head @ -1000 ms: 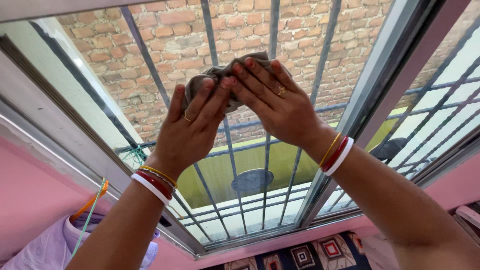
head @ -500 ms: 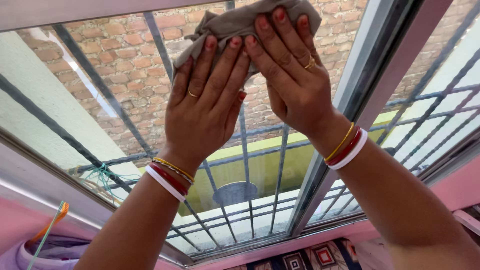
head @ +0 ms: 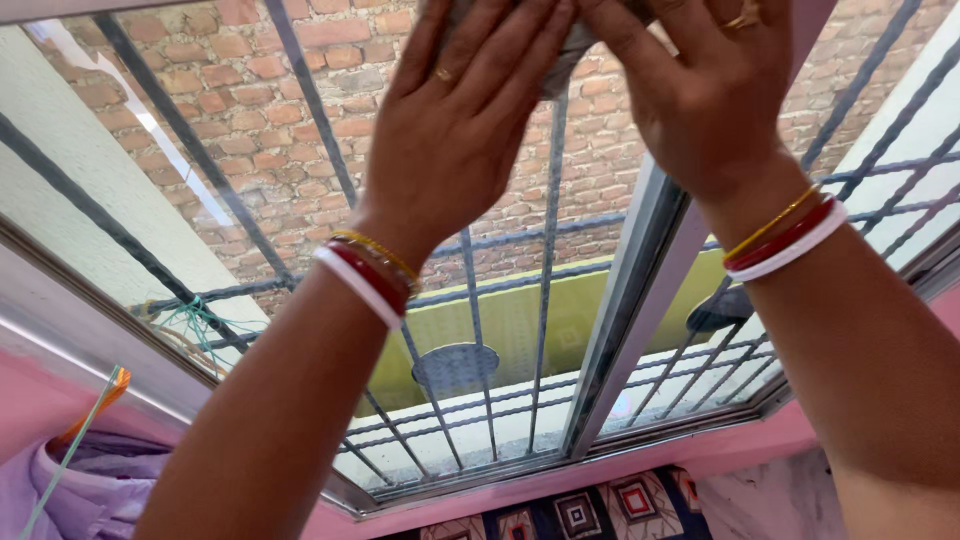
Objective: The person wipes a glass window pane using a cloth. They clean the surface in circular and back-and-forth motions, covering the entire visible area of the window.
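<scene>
Raised higher up the pane than half a second earlier, with fingertips now cut off by the top edge and most of the cloth (head: 566, 62) gone from view. Shifted right too, so that the right hand (head: 705, 90) now overlaps the grey metal window frame (head: 622, 320) instead of lying wholly on the glass.

Left hand (head: 462, 125) spread flat, fingers straight and close together, palm toward the window glass (head: 250, 140); thin gold ring on one finger, gold, red and white bangles (head: 368, 272) at the wrist. Right hand likewise laid open and flat, with matching bangles (head: 785, 238) and a ring.

Only a small grey-brown fold of soft, crumpled fabric left visible, squeezed between the two hands at the top centre and pinned against the pane under the fingers; neither hand curled around it, both pressing rather than gripping.

Beyond the smooth glass, slim dark iron bars (head: 548, 260) running upright and crosswise, a rough red brick wall (head: 330, 110), a yellow-green ledge. Below the sill, a glossy pink wall (head: 40, 410) and lilac fabric (head: 80, 495) at lower left.
</scene>
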